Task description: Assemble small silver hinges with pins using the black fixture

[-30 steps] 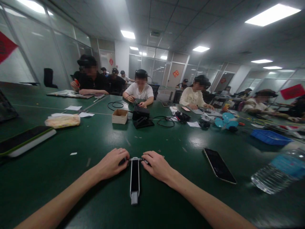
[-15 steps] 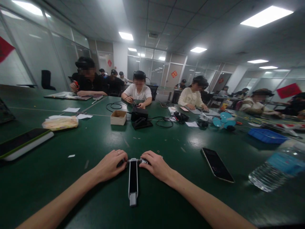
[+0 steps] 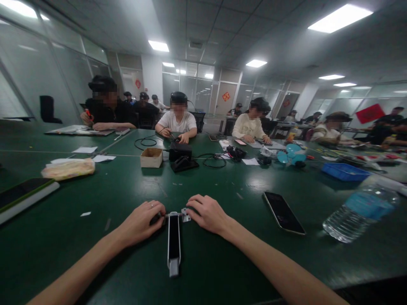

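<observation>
A long narrow device (image 3: 174, 243) with a white frame, a black face and a grey end lies on the green table, pointing toward me. A short metal crossbar runs through its far end. My left hand (image 3: 145, 218) is curled over a dark piece (image 3: 155, 218) at the crossbar's left end, mostly hidden by the fingers. At the right end sits a small silver bracket (image 3: 186, 215) with holes. My right hand (image 3: 208, 214) is beside it, fingers stretched and apart from the thumb; whether a fingertip touches the bracket I cannot tell.
To the right lie a phone (image 3: 283, 212), a water bottle (image 3: 359, 212) and a blue tray (image 3: 345, 172). Ahead are a small box (image 3: 151, 158), a black device (image 3: 180, 153) and cables. A plastic bag (image 3: 68, 169) lies left. Several people sit across the table.
My right hand has loosened from the silver bracket, which shows more fully now. The left hand keeps its grip at the crossbar. The whole view has shifted slightly.
</observation>
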`<state>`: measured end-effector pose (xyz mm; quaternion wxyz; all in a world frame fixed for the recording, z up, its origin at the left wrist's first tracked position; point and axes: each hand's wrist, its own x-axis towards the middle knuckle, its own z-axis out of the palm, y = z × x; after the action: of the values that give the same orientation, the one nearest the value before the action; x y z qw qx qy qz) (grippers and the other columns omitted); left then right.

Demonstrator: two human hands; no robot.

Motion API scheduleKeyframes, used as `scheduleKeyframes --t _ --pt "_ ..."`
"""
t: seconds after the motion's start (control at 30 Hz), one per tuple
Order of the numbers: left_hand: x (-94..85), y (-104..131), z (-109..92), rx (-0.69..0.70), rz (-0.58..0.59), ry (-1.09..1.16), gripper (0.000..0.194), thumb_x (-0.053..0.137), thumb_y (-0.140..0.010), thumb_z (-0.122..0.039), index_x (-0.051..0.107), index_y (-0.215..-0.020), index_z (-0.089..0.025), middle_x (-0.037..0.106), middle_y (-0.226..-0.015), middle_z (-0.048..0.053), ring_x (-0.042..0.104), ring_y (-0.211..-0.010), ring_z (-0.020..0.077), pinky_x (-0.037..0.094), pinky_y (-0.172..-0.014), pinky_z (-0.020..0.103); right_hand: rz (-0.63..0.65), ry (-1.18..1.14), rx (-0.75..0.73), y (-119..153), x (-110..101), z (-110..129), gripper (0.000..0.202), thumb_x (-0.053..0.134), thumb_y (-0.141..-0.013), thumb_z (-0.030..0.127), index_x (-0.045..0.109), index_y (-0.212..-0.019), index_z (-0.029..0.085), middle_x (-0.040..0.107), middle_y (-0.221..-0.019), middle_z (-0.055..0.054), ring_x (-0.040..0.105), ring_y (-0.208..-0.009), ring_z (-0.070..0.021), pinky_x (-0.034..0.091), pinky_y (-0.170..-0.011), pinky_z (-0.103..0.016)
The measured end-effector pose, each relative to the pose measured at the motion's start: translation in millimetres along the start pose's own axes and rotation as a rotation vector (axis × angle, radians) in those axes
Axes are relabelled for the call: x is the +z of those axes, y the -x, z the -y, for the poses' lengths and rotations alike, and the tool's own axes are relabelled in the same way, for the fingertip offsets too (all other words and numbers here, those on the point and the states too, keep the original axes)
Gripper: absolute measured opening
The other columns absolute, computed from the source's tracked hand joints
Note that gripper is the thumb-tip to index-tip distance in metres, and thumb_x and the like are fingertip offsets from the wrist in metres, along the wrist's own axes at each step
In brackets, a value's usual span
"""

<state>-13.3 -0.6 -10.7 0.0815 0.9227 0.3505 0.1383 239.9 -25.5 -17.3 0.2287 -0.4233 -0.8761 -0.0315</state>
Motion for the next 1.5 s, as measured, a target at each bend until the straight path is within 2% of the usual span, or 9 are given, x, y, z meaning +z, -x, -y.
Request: scheduleKeyframes --t 0.13,0.27,0.37,0.57,0.77,0.93,1.1,1.27,1.5 --pt "0.1 0.8 0.8 0.002 -0.002 0.024 0.017 0.041 -0.089 -0.023 0.057 -0.092 -0.018 0.062 -0.095 0.005 0.057 -0.085 0.0189 0.044 -0.077 0.031 -0.030 0.074 0.168 3.0 -12.7 -31.3 0.021 0.047 -0.094 0.020 0.064 -0.104 0.014 0.065 -0.105 -0.010 0.060 -0.091 -0.0180 0.046 -0.082 -0.032" --pt "2.5 1.0 2.8 0.004 -0.004 0.032 0.017 0.042 -0.089 -0.022 0.057 -0.094 -0.018 0.062 -0.097 0.006 0.058 -0.087 0.0189 0.045 -0.079 0.032 0.139 0.028 0.259 9.5 -12.8 -56.1 0.022 0.049 -0.093 0.021 0.066 -0.105 0.016 0.064 -0.103 -0.009 0.059 -0.095 -0.0180 0.046 -0.086 -0.032" --pt "3.7 0.7 4.1 0.006 -0.006 0.040 0.016 0.042 -0.089 -0.022 0.058 -0.095 -0.019 0.062 -0.098 0.005 0.058 -0.087 0.0187 0.045 -0.078 0.031 0.218 -0.051 0.284 11.5 -10.8 -60.8 0.023 0.048 -0.094 0.022 0.067 -0.106 0.019 0.062 -0.105 -0.008 0.059 -0.095 -0.0173 0.047 -0.085 -0.031" --pt "1.7 0.8 4.1 0.006 0.002 0.059 0.015 0.044 -0.090 -0.021 0.059 -0.095 -0.019 0.063 -0.099 0.005 0.058 -0.088 0.0194 0.045 -0.079 0.032 0.245 -0.094 0.333 8.7 -15.6 -55.7 0.021 0.051 -0.093 0.021 0.068 -0.105 0.020 0.062 -0.106 -0.007 0.060 -0.094 -0.0181 0.048 -0.082 -0.032" --pt "0.0 1.7 3.7 -0.006 0.019 0.050 0.015 0.046 -0.090 -0.021 0.059 -0.095 -0.019 0.062 -0.098 0.005 0.058 -0.088 0.0196 0.045 -0.078 0.032 0.236 -0.031 0.304 7.1 -12.1 -54.3 0.014 0.051 -0.091 0.018 0.066 -0.093 0.016 0.062 -0.094 -0.006 0.059 -0.084 -0.0155 0.048 -0.074 -0.027" --pt "0.2 1.5 1.9 -0.015 0.021 0.049 0.015 0.045 -0.090 -0.021 0.059 -0.095 -0.018 0.062 -0.099 0.006 0.058 -0.089 0.0199 0.045 -0.079 0.032 0.228 0.009 0.301 6.6 -8.4 -50.1 0.013 0.049 -0.088 0.012 0.061 -0.089 0.013 0.060 -0.090 -0.009 0.057 -0.081 -0.0179 0.048 -0.073 -0.030" --pt "0.4 1.9 2.8 -0.001 0.011 0.045 0.014 0.045 -0.089 -0.021 0.058 -0.095 -0.019 0.062 -0.098 0.005 0.058 -0.088 0.0191 0.046 -0.078 0.031 0.197 0.028 0.283 5.3 -13.3 -43.6 0.012 0.047 -0.089 0.011 0.058 -0.090 0.013 0.059 -0.092 -0.010 0.055 -0.083 -0.0195 0.048 -0.075 -0.033" --pt "0.0 2.4 2.2 -0.005 0.021 0.060 0.016 0.045 -0.090 -0.021 0.059 -0.097 -0.019 0.062 -0.099 0.006 0.057 -0.088 0.0190 0.046 -0.078 0.031 0.093 -0.119 0.219 2.4 -11.7 -21.8 0.012 0.044 -0.092 0.015 0.056 -0.090 0.014 0.058 -0.091 -0.008 0.054 -0.080 -0.0173 0.048 -0.074 -0.031" --pt "3.5 1.5 2.6 0.008 -0.008 0.045 0.015 0.045 -0.089 -0.020 0.059 -0.094 -0.018 0.062 -0.095 0.006 0.057 -0.085 0.0184 0.045 -0.077 0.029 0.076 -0.361 0.197 -3.5 3.8 13.8 0.010 0.048 -0.091 0.016 0.057 -0.091 0.014 0.060 -0.090 -0.006 0.056 -0.079 -0.0153 0.048 -0.070 -0.028"
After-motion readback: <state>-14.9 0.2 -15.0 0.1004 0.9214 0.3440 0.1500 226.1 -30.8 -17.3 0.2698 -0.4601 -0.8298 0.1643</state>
